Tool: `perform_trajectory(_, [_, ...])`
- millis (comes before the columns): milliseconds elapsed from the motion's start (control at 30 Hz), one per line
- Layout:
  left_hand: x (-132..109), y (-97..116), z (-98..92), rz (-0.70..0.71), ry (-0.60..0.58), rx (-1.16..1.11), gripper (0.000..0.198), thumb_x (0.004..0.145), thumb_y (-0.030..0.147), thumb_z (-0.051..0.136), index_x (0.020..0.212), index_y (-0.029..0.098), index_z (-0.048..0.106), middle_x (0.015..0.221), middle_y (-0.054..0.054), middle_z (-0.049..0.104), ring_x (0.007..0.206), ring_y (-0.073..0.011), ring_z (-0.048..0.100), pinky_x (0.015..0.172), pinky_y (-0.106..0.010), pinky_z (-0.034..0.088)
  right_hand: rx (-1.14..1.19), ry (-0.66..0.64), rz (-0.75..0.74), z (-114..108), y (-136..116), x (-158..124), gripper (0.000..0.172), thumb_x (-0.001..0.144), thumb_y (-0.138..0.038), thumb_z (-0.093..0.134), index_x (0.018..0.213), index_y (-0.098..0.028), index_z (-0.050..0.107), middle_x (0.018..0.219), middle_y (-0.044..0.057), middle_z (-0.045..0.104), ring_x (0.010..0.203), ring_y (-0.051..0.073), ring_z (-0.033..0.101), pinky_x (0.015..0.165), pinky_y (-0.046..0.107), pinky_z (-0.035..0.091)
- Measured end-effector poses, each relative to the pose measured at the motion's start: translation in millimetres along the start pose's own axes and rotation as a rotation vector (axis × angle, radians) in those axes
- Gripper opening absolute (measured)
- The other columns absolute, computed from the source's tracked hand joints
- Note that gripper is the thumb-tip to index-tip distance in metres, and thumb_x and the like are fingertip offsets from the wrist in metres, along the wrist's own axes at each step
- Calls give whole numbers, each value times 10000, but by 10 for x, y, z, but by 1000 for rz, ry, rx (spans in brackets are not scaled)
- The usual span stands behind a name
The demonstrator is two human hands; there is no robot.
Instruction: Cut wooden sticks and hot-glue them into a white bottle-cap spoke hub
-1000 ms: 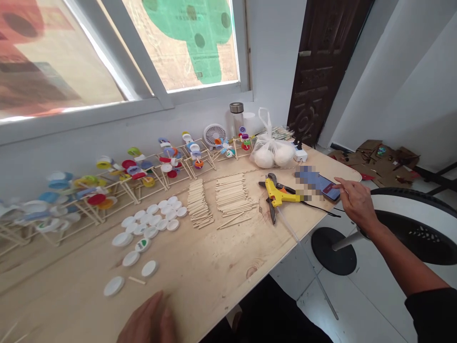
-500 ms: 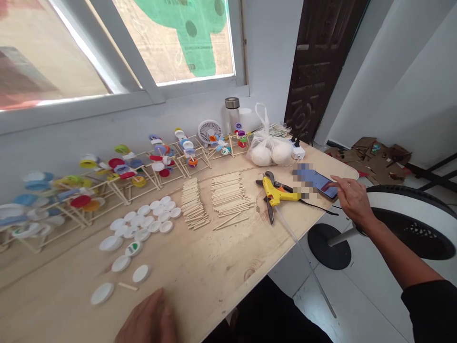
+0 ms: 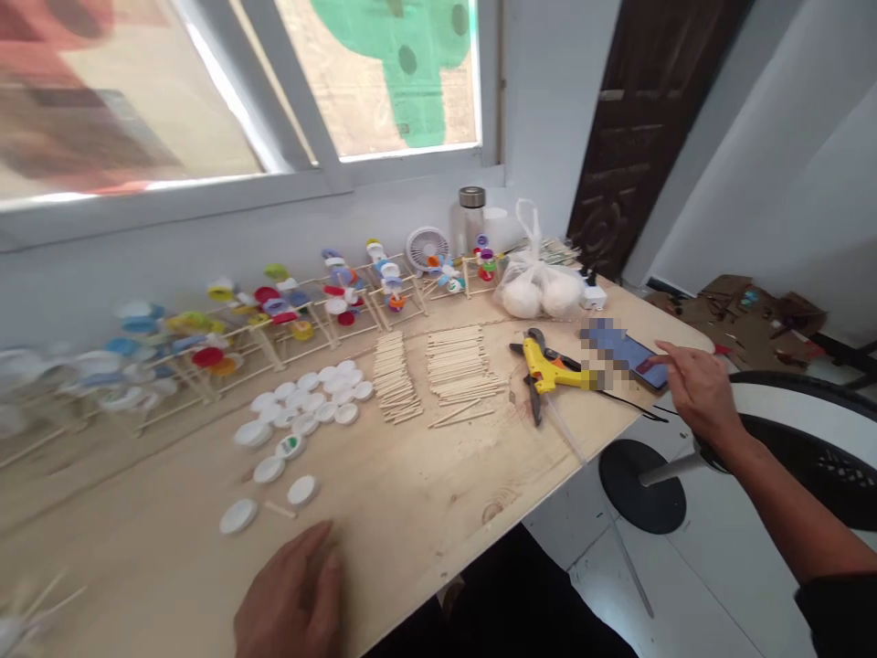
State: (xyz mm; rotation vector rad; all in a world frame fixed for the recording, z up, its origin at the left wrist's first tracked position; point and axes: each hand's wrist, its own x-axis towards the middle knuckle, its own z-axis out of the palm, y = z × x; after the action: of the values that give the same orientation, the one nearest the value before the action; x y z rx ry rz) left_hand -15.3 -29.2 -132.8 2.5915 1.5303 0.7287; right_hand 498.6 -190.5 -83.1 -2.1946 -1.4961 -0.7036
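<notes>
My right hand [image 3: 704,395] reaches over the table's right edge, its index finger stretched out to the screen of a smartphone [image 3: 622,352] lying flat. It grips nothing. My left hand [image 3: 293,592] rests on the wooden tabletop near the front edge, empty, thumb apart from the fingers. Just beyond it lie a short stick [image 3: 280,509] and white bottle caps [image 3: 302,490]. A yellow glue gun [image 3: 548,370] sits left of the phone, with a clear glue stick [image 3: 563,429] trailing from it past the table edge.
Two piles of thin wooden sticks [image 3: 462,366] lie mid-table. Stick frames with coloured caps [image 3: 301,329] line the wall. Behind stand a small fan [image 3: 427,249], a flask [image 3: 472,219] and a tied plastic bag [image 3: 538,288]. A round-based stool [image 3: 642,486] stands at the right.
The view has swung left, so the table things appear further right. My right index finger has shifted slightly on the phone screen. My left hand stays on the table.
</notes>
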Motion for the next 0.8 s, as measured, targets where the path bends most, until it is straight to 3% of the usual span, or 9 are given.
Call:
perform_trajectory(167, [159, -70, -33, -43, -11, -14, 309, 841, 320, 414, 1046, 186, 603, 1073, -98, 645, 1030, -258, 573, 895, -424, 452, 162, 46, -77, -142, -540, 196, 388, 901, -199, 386, 1276, -225, 482, 959, 101, 691, 986, 247, 575, 908, 410, 357])
perform_trajectory(333, [380, -130, -46, -77, -46, -69, 310, 835, 306, 418, 1038, 186, 618, 1121, -92, 636, 1080, -257, 548, 940, -437, 420, 450, 6, -326, -43, -1541, 350, 323, 863, -178, 474, 1180, -203, 534, 1008, 90, 677, 1003, 239, 575, 882, 410, 392])
perform_trajectory(500, [467, -263, -112, -87, 7, -138, 312, 823, 249, 404, 1064, 198, 596, 1112, -71, 636, 1071, -225, 552, 934, -387, 432, 646, -275, -521, 220, -2586, 449, 275, 864, -135, 455, 1107, -171, 578, 1031, 82, 672, 989, 212, 577, 871, 388, 391])
perform_trajectory(633, [466, -476, -221, -164, 79, -51, 321, 800, 208, 394, 1046, 195, 599, 1047, -79, 643, 1022, -236, 557, 905, -391, 435, 584, -592, -571, 334, -3272, 523, 247, 896, -161, 419, 1070, -168, 594, 1065, 86, 644, 985, 195, 577, 839, 339, 401])
perform_trajectory(800, [469, -645, -291, -271, 22, 52, 321, 824, 294, 413, 1071, 183, 587, 1064, -102, 629, 1008, -266, 553, 842, -401, 442, 518, -684, -627, 425, -3935, 528, 213, 907, -244, 426, 1005, -174, 602, 981, 81, 638, 891, 205, 602, 711, 305, 431])
